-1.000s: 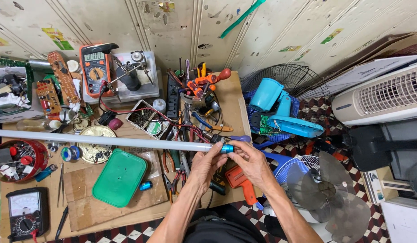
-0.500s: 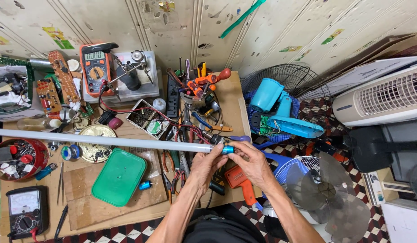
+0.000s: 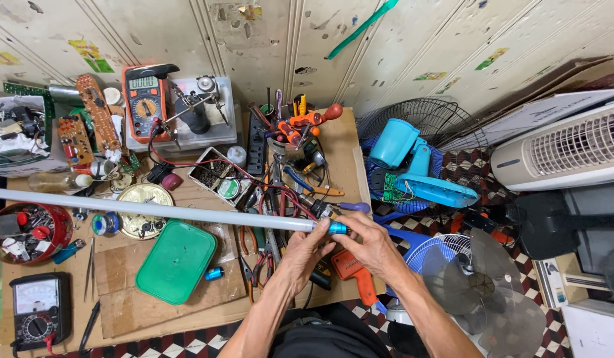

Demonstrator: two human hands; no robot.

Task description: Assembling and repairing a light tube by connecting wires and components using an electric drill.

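Head view, left hand [image 3: 305,250], right hand [image 3: 368,242] gripping tube end [image 3: 333,228]

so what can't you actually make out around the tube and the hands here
- Head view: the far end of the long white tube is cut off by the left edge.
- The blue end cap is partly covered by the right hand and the left hand, so its pins and the exact grip cannot be seen.
- The orange tool lies partly under the right hand.
- The parts in the red tub are too small to tell.
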